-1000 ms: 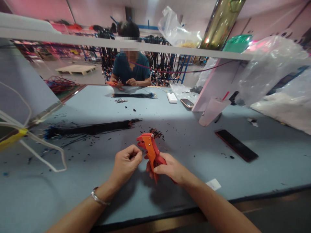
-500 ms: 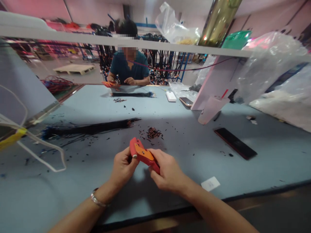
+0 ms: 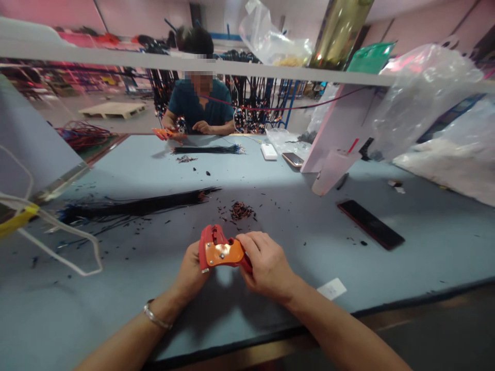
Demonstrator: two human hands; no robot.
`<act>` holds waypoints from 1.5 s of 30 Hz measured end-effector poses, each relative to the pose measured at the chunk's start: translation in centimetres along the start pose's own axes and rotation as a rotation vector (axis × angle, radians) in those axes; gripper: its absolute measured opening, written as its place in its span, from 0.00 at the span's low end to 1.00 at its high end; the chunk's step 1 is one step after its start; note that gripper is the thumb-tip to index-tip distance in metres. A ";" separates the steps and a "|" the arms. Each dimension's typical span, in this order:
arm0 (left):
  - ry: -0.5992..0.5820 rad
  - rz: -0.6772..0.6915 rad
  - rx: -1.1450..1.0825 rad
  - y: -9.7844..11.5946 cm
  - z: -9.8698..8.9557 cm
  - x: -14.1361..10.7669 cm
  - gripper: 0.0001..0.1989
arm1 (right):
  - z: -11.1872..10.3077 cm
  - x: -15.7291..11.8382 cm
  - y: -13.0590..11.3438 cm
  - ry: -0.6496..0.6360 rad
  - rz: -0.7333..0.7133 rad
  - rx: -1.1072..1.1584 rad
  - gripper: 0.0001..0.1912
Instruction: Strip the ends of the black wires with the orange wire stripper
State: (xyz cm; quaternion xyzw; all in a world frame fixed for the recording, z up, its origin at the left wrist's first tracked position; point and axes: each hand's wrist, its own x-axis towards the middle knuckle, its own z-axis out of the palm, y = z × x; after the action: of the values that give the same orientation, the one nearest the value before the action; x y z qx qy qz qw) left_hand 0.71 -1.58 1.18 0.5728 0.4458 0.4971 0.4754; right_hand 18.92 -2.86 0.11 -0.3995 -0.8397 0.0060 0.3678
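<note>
Currently: right hand [image 3: 267,264] curled tight round red-orange hand tool [image 3: 223,253], near centre, nearside of scrap pile [image 3: 240,210] | left hand [image 3: 192,272] at tool's left end, grip hidden, can't tell | best: hold steady, squeeze evenly

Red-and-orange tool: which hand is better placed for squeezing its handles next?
Probably the right grip: it wraps the handle end of the red-and-orange tool. The left grip is at the head end, partly hidden behind it.
</note>
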 end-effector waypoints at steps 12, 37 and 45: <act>-0.068 0.059 0.051 0.1 0.0 0.1 0.07 | 0.2 0.1 0.4 -0.048 0.003 -0.081 0.14; 0.024 -0.233 -0.132 -2.8 -0.4 0.8 0.24 | 0.8 2.0 0.5 -0.415 0.236 -0.124 0.08; 0.026 -0.282 -0.162 -2.3 -0.1 1.1 0.30 | 0.8 2.1 0.7 -0.432 0.242 -0.111 0.06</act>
State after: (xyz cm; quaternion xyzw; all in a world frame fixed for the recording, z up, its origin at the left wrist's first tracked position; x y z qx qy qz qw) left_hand 0.67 -0.11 -0.96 0.4579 0.4861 0.4673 0.5793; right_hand 18.04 -0.73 0.56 -0.5061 -0.8439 0.0893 0.1541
